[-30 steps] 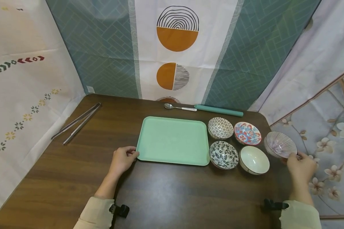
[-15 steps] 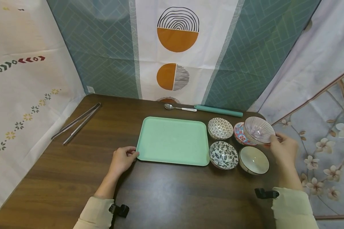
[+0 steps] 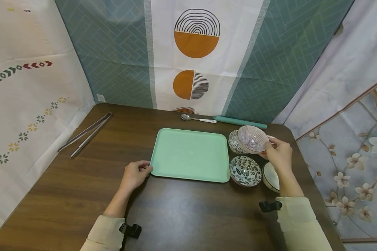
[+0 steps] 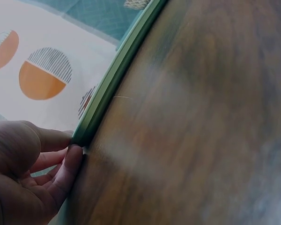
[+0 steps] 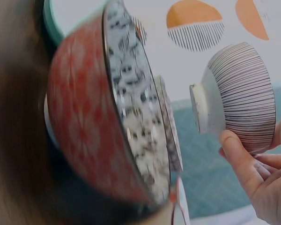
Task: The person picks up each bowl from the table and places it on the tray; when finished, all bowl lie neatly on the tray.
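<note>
Right hand (image 3: 279, 155) has a purple-striped ceramic bowl (image 3: 252, 137) pinched in its fingers, up off the surface (image 3: 188, 212). So lifting looks done, setting down isn't. Left hand (image 3: 136, 174) pinches a corner of the pale green rectangular plastic-looking tray (image 3: 190, 155), no bowl on it yet.

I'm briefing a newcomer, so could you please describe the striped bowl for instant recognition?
On the brown table, find the green tray. Beyond its right end, the right hand holds the striped bowl in the air. It is the only bowl in a hand, and fine lines streak its side, unlike the floral bowl.
</note>
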A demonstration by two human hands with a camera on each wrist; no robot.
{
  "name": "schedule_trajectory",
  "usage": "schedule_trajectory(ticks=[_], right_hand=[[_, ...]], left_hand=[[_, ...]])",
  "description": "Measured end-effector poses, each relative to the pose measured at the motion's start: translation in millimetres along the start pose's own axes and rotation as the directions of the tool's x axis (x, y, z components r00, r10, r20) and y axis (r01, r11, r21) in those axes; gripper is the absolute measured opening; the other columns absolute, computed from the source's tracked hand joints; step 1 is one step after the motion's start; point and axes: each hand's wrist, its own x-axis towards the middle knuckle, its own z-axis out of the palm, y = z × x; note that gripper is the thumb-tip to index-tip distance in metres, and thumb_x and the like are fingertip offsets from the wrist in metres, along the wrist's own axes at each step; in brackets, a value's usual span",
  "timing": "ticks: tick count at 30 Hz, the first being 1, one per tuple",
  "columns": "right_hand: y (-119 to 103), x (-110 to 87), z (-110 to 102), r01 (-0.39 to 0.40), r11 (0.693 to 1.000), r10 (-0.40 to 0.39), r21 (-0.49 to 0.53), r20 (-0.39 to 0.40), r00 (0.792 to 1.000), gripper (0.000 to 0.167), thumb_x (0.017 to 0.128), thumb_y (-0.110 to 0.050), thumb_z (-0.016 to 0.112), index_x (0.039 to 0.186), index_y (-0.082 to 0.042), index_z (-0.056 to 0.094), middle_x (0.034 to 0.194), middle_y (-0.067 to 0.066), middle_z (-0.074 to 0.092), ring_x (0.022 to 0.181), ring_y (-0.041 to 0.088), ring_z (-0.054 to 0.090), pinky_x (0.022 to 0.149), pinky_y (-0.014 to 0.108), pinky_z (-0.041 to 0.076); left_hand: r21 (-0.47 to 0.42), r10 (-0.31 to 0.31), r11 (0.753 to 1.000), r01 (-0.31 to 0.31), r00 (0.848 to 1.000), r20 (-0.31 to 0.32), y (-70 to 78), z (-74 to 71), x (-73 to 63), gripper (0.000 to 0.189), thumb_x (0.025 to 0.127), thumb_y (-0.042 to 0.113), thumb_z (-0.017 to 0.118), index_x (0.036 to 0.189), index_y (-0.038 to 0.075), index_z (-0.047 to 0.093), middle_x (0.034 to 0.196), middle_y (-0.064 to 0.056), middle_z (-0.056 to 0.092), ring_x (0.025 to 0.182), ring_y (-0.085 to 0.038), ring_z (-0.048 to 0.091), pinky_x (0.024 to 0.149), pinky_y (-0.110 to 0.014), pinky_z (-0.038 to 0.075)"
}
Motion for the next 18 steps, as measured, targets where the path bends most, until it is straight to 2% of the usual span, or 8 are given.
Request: schedule_trajectory(ticks=[2,5,8,13,18], right_hand=[[-5,-0.5,8,0.022,1.0,-0.022,0.003,0.024,0.999,0.037,0.101,-0.008,0.05,0.131,0.009,0.063,0.099,0.033,0.07,0.052,0.0,0.065,0.056,0.023,0.057],[-12,1.7,21,0.052,0.999,-0.052,-0.003,0.056,0.997,0.037,0.1,-0.007,0.049,0.129,0.012,0.061,0.097,0.034,0.07,0.051,0.001,0.066,0.055,0.022,0.056],[-16,5.2,35,0.064,0.998,-0.063,-0.007,0.09,0.994,0.039,0.1,-0.007,0.048,0.131,0.014,0.058,0.098,0.035,0.069,0.054,0.009,0.069,0.059,0.029,0.059],[-21,7.6,62,0.06,0.998,-0.06,0.007,0.139,0.988,0.04,0.1,-0.008,0.049,0.134,0.011,0.058,0.098,0.033,0.07,0.061,0.023,0.073,0.062,0.038,0.06],[-27,7.0,87,0.052,0.996,-0.065,0.077,0.182,0.981,0.037,0.1,-0.005,0.05,0.131,0.011,0.061,0.094,0.033,0.07,0.054,0.012,0.069,0.058,0.029,0.059]], left_hand=[[-0.003,0.001,1.0,-0.001,1.0,-0.001,0.5,0.2,-0.4,0.027,0.093,0.011,0.073,0.114,-0.008,0.072,0.091,-0.012,0.072,0.076,-0.018,0.068,0.065,-0.026,0.052],[-0.006,-0.001,1.0,0.001,1.0,-0.004,0.6,0.5,-0.3,0.027,0.093,0.01,0.073,0.114,-0.008,0.072,0.091,-0.012,0.072,0.076,-0.018,0.068,0.065,-0.025,0.052],[-0.009,-0.006,1.0,0.006,1.0,-0.002,-0.6,0.8,0.5,0.028,0.093,0.01,0.073,0.114,-0.008,0.072,0.091,-0.012,0.072,0.076,-0.017,0.068,0.064,-0.025,0.052],[-0.014,-0.021,1.0,0.021,1.0,0.011,-1.8,0.8,2.0,0.029,0.093,0.012,0.073,0.115,-0.007,0.072,0.091,-0.011,0.072,0.075,-0.016,0.067,0.064,-0.024,0.051],[-0.009,-0.01,1.0,0.01,1.0,0.012,-2.2,0.2,1.9,0.028,0.093,0.01,0.073,0.115,-0.008,0.072,0.091,-0.011,0.072,0.077,-0.018,0.068,0.066,-0.028,0.053]])
